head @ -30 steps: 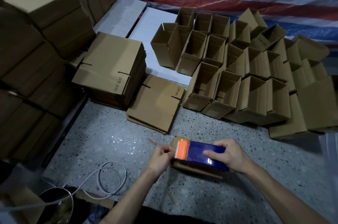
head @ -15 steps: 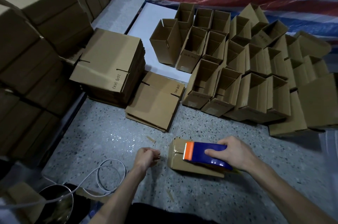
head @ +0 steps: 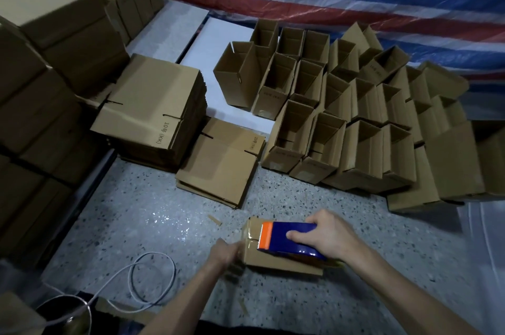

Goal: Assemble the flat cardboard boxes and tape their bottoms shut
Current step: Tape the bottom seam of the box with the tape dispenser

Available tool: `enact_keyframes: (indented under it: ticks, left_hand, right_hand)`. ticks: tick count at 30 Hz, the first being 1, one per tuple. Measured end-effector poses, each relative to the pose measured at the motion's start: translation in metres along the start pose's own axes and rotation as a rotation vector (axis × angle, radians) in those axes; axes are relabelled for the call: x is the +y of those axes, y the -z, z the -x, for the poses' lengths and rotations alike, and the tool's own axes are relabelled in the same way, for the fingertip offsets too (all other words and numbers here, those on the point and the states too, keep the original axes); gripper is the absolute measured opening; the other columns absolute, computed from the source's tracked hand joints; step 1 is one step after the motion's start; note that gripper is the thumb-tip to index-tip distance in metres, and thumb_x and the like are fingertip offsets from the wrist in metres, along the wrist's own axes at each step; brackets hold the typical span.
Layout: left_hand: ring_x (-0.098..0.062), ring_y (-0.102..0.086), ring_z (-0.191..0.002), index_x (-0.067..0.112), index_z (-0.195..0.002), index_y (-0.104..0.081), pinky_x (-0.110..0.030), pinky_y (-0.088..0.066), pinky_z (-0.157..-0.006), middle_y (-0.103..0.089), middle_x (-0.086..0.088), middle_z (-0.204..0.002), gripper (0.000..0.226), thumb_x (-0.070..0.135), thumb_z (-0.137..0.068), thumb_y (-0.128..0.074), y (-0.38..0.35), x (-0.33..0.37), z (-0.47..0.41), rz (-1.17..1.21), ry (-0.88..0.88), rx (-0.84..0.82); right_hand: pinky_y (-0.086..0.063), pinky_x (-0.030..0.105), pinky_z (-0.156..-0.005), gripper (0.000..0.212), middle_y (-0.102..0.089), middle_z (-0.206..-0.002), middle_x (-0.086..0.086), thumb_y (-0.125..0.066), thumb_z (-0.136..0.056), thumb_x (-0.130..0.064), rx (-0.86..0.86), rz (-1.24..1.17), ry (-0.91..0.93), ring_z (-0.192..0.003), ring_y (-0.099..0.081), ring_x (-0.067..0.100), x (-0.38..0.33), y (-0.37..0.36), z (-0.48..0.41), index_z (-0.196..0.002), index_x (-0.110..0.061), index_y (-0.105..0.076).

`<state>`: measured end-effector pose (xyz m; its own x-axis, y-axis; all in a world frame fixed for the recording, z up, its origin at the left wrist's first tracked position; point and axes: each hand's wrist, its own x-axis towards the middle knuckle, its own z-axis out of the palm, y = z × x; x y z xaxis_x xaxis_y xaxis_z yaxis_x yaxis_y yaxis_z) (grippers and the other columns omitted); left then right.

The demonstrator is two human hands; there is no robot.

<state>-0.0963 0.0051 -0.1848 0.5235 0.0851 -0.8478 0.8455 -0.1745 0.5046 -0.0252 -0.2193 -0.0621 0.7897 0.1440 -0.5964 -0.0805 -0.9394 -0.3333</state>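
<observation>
The small cardboard box [head: 276, 259] lies on the speckled floor [head: 142, 225] just in front of me, its sealed side up. My right hand [head: 329, 237] grips the blue-and-orange tape dispenser [head: 284, 239] on top of that box. My left hand [head: 225, 251] is against the box's left end, too blurred to tell whether it grips. Beyond the box sits a low stack of flat boxes [head: 218, 162], with assembled open boxes [head: 355, 127] beyond the box to its right. A white cable [head: 153, 277] loops left of the box.
</observation>
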Motion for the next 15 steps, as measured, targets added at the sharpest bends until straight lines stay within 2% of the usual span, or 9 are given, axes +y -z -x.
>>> enact_keyframes:
  ticks: [2,4,7,8,10,15]
  left_hand:
    - [-0.013,-0.061,-0.084,0.009,-0.100,-0.056,-0.011,-0.045,-0.057,-0.063,-0.010,-0.104,0.005,0.013,-0.099,-0.057,-0.002,-0.005,0.000,0.040,-0.252,0.130]
    - [-0.016,-0.063,-0.091,0.010,-0.092,-0.055,-0.012,-0.045,-0.062,-0.065,-0.009,-0.101,0.009,0.014,-0.097,-0.062,-0.006,0.002,0.009,0.128,-0.366,0.127]
    - [-0.008,-0.066,-0.075,0.007,-0.088,-0.052,-0.018,-0.050,-0.058,-0.069,-0.007,-0.091,0.026,0.022,-0.090,-0.074,-0.009,0.010,0.019,0.144,-0.364,0.100]
    - [-0.009,-0.067,-0.071,0.005,-0.090,-0.052,-0.021,-0.052,-0.057,-0.070,-0.009,-0.092,0.028,0.021,-0.090,-0.074,-0.009,0.008,0.019,0.154,-0.373,0.089]
    - [-0.016,-0.067,-0.070,0.003,-0.091,-0.052,-0.027,-0.051,-0.054,-0.069,-0.013,-0.094,0.027,0.020,-0.091,-0.072,-0.009,0.006,0.020,0.169,-0.403,0.082]
    - [-0.021,-0.067,-0.077,0.014,-0.089,-0.054,-0.020,-0.046,-0.050,-0.067,-0.003,-0.096,0.021,0.027,-0.093,-0.070,-0.014,0.003,0.018,0.060,-0.462,0.172]
  right_hand:
    - [-0.039,0.020,-0.053,0.047,-0.063,-0.053,-0.019,-0.070,-0.071,-0.074,0.012,0.002,-0.012,-0.056,-0.062,-0.002,0.000,-0.002,0.000,-0.062,-0.027,-0.066]
    - [-0.046,0.020,-0.057,0.049,-0.068,-0.062,-0.012,-0.070,-0.071,-0.073,0.005,0.002,-0.014,-0.062,-0.065,-0.001,-0.001,-0.003,-0.001,-0.071,-0.024,-0.070]
    - [-0.054,0.023,-0.065,0.051,-0.070,-0.069,-0.010,-0.070,-0.073,-0.072,0.013,0.008,-0.009,-0.067,-0.066,0.002,-0.003,0.000,0.000,-0.080,-0.021,-0.072]
    - [-0.054,0.024,-0.066,0.051,-0.070,-0.070,-0.010,-0.070,-0.073,-0.072,0.018,0.014,-0.005,-0.069,-0.066,0.002,-0.003,0.001,0.000,-0.081,-0.022,-0.072]
    - [-0.053,0.024,-0.068,0.048,-0.069,-0.074,-0.012,-0.070,-0.074,-0.071,0.017,0.017,0.001,-0.073,-0.065,0.002,0.000,0.003,0.003,-0.082,-0.024,-0.071]
    - [-0.048,0.020,-0.058,0.046,-0.070,-0.072,-0.010,-0.070,-0.072,-0.072,-0.011,-0.052,0.028,-0.068,-0.066,0.001,0.015,0.008,0.011,-0.069,-0.026,-0.068]
